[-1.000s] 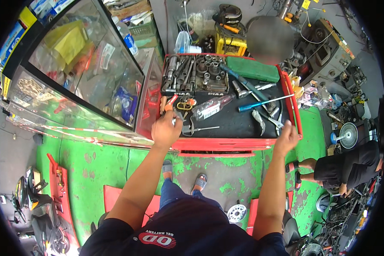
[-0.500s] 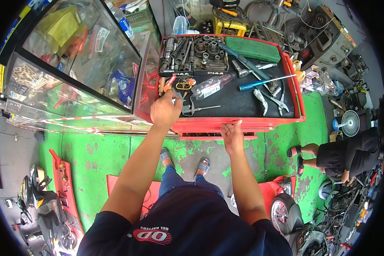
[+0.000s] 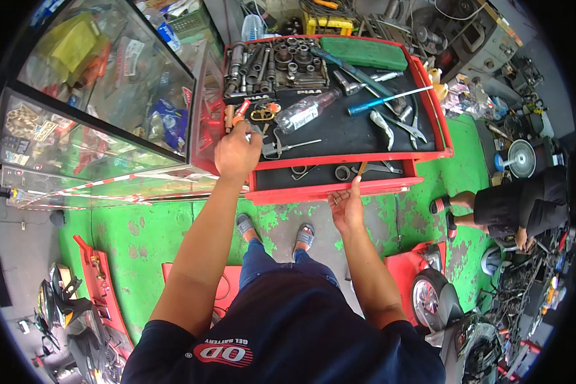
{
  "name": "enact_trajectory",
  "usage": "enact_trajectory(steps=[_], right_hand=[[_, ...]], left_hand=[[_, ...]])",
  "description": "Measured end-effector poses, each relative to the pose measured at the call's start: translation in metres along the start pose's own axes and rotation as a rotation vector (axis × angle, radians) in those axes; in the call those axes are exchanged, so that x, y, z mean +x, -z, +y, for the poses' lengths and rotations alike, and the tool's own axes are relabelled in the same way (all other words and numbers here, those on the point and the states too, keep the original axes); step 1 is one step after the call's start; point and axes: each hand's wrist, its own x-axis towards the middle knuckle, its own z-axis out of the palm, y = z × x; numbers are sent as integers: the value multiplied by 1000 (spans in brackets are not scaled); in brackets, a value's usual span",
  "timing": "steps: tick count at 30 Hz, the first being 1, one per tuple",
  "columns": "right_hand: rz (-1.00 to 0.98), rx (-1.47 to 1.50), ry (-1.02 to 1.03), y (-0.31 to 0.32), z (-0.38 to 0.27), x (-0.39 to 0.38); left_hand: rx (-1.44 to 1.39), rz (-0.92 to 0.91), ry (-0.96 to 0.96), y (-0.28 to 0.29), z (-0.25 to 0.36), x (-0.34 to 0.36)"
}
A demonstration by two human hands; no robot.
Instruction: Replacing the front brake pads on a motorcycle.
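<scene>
Left hand (image 3: 238, 155) at the front left corner of the worktop (image 3: 349, 137), fingers bunched and narrow beside a small orange piece (image 3: 238, 120); whether they grip it, cannot tell; right hand (image 3: 347, 208) at the front of the red drawer (image 3: 285, 194), palm turned up, thumb apart from half-curled fingers; cannot tell how firm the hold is.

Drawer stands partly out beneath the worktop; inside, a metal ring (image 3: 337, 173) near the middle, a flat metal tool (image 3: 384, 168) farther right, and a thin orange-brown strip (image 3: 363, 168) just beyond the right thumb.

Worktop black, red-rimmed; sockets (image 3: 293, 57) packed at the back left, long green case (image 3: 365, 53) at the back right; clear plastic bottle (image 3: 307, 113) on its side in the middle; blue-handled screwdriver (image 3: 363, 109) to its right, shaft reaching over the right rim; pliers (image 3: 415, 132) near the front right.

Glass display case (image 3: 102, 123) just left of the worktop; at far right, a co-worker in dark clothes (image 3: 515, 214), bent forward, near a fan (image 3: 522, 159).
</scene>
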Motion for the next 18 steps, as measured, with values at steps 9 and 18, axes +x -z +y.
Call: enact_trajectory(steps=[9,18], right_hand=[[26,-16,-72,42,3,-75],[2,32,-104,76,11,-100]], left_hand=[[10,15,-18,0,1,-1],[30,10,-22,-3,1,-1]])
